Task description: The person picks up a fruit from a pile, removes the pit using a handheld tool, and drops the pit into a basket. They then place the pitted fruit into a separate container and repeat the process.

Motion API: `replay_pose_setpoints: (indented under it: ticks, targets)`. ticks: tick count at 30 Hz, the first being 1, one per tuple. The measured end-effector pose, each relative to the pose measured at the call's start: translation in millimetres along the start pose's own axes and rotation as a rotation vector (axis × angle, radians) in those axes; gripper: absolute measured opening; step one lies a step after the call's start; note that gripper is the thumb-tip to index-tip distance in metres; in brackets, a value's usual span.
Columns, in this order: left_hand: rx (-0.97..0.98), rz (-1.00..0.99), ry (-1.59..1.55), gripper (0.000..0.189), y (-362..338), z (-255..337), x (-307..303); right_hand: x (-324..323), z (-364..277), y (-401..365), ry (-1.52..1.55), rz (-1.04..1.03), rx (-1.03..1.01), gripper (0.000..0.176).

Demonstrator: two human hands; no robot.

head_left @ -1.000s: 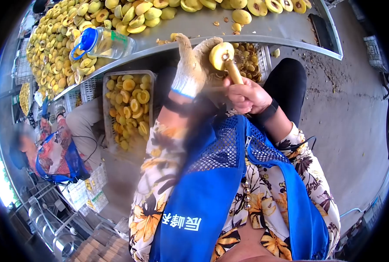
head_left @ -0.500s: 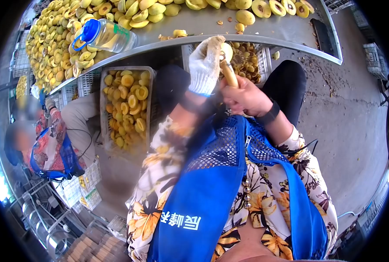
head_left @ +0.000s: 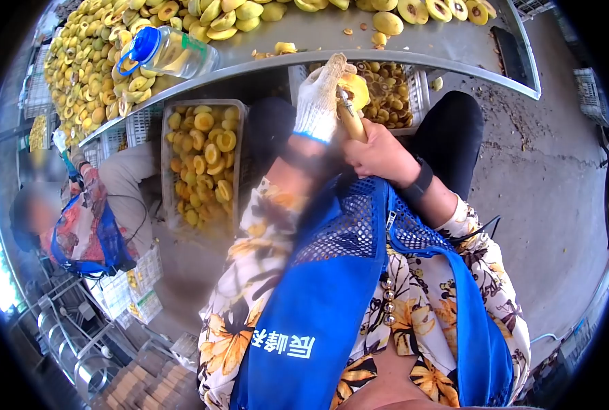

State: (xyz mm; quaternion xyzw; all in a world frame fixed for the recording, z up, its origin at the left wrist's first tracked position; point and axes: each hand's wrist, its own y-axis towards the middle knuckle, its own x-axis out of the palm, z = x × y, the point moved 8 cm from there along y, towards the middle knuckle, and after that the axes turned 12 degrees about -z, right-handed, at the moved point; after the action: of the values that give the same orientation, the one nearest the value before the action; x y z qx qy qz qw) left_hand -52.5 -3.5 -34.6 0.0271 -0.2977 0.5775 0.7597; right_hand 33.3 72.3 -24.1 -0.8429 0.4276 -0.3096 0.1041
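My left hand [head_left: 318, 102], in a white knit glove, is closed around a yellow peach half [head_left: 356, 90] just past the table's near edge. My right hand [head_left: 381, 156] is bare and wrapped round the wooden handle of a pitting tool [head_left: 352, 123]. The tool's metal end meets the peach half; its exact shape is partly hidden. Below the hands stands a crate [head_left: 419, 96] with brownish pits and fruit pieces in it.
The metal table [head_left: 304, 42] bears a heap of halved peaches [head_left: 92, 65] and a blue-capped plastic bottle [head_left: 194, 56]. A crate [head_left: 236, 178] of peach halves stands left of my legs. Another person [head_left: 89, 219] sits at the left. Debris lies on the floor at right.
The peach half has turned in my left hand, showing more of its yellow flesh. My right hand and the tool have shifted slightly, and the view has moved a little.
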Motion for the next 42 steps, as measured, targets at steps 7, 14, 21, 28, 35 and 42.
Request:
replay_pose_setpoints:
  ticks: [7, 14, 21, 28, 35, 42]
  targets:
    - [-0.144, -0.108, -0.434, 0.034, -7, -28, 23, 11, 18, -3, 0.525, -0.275, 0.082, 0.010]
    - [0.274, 0.151, -0.130, 0.033, -35, 5, -120, 0, 6, 5, 0.589, -0.215, -0.018, 0.013]
    - [0.094, 0.999, 1.388, 0.039, -141, 123, -191, -65, 48, 24, -0.343, 0.174, 0.129, 0.021]
    - [0.443, 0.006, 1.760, 0.032, 72, 90, 45, -76, 3, 3, -0.560, 0.357, -0.133, 0.018]
    - [-0.194, -0.150, 1.989, 0.033, 202, -6, 110, -100, 13, -44, -0.313, 0.407, -0.158, 0.016]
    - [-0.094, -0.300, 1.006, 0.032, 142, 46, 74, -117, -9, -50, -0.399, 0.619, -0.329, 0.015]
